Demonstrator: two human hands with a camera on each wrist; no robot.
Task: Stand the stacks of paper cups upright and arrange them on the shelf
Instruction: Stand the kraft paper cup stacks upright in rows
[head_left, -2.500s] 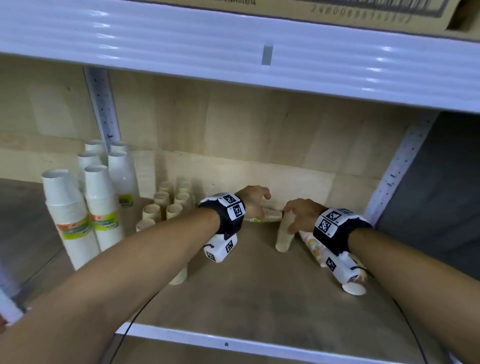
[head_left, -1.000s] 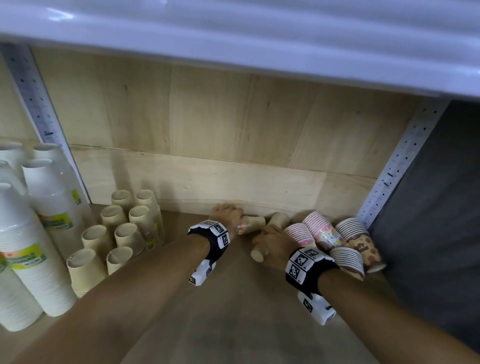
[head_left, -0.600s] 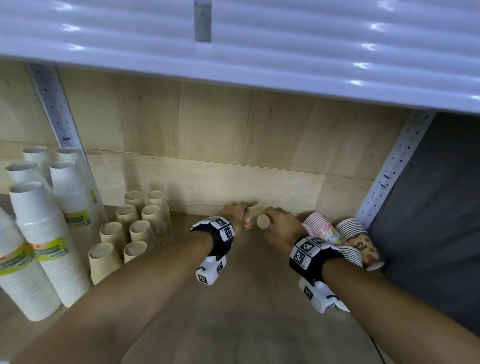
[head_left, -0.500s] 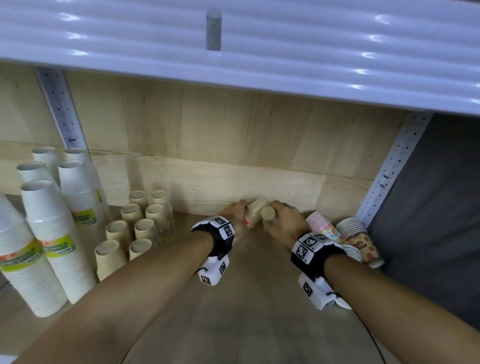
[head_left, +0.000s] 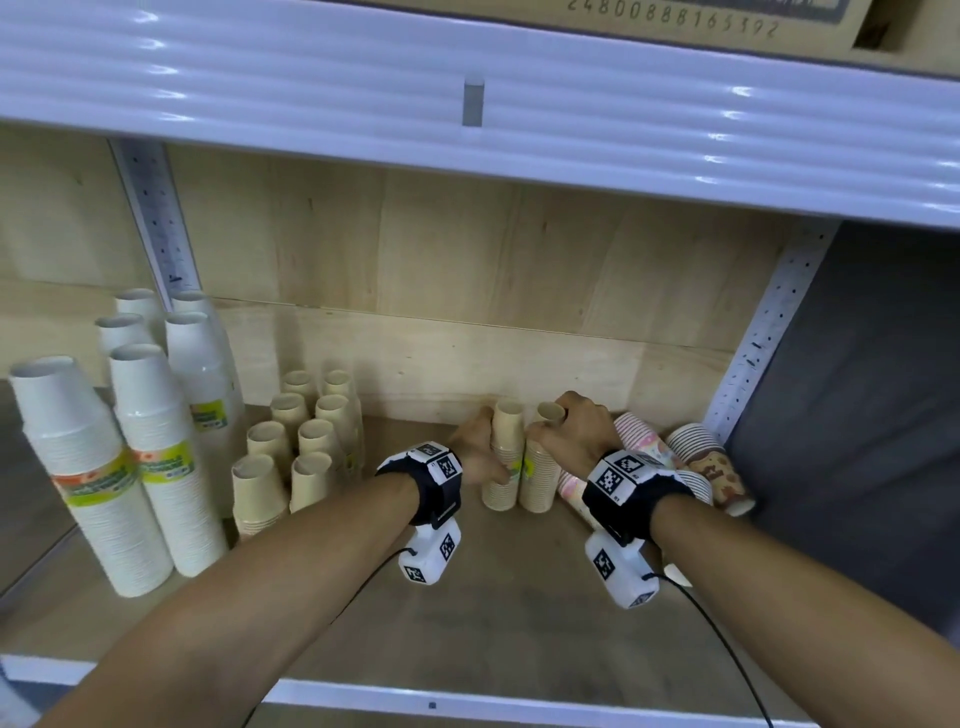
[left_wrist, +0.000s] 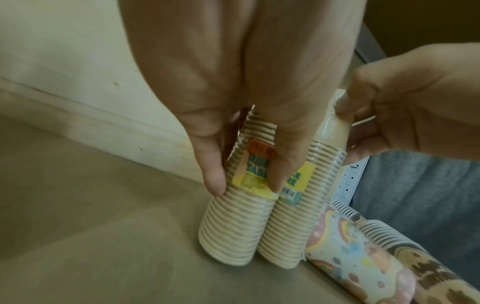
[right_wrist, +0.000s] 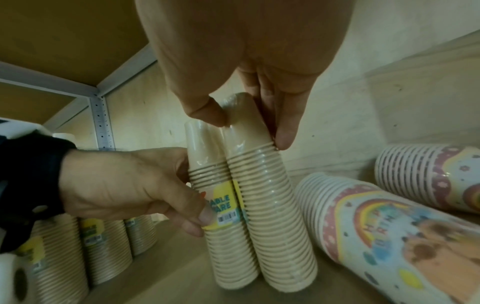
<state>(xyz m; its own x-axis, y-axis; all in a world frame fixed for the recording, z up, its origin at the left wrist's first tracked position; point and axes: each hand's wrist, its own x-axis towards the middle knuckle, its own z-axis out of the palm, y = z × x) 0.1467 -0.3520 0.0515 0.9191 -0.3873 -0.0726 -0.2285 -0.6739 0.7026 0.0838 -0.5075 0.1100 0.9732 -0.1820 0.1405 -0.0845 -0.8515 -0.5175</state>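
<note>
Two beige paper cup stacks stand upright side by side near the back board, wrapped in clear film with yellow labels. My left hand (head_left: 480, 447) grips the left beige stack (head_left: 506, 457) around its middle; in the left wrist view its fingers (left_wrist: 215, 185) press on the label of that stack (left_wrist: 233, 226). My right hand (head_left: 569, 431) pinches the top of the right beige stack (head_left: 540, 483), thumb and fingers around the top cup (right_wrist: 244, 115). Two patterned cup stacks (head_left: 644, 452) (head_left: 711, 462) lie on their sides to the right.
Several upright beige stacks (head_left: 301, 447) stand in a block to the left, with tall white stacks (head_left: 130, 467) beyond them. A perforated post (head_left: 753, 353) bounds the right side. The upper shelf (head_left: 467, 104) hangs low overhead. The shelf's front rail (head_left: 467, 704) runs below my forearms.
The two beige stacks lay tilted on the shelf between my hands; now both stand upright together. My hands rose with them, the right one shifting to the top cup.
</note>
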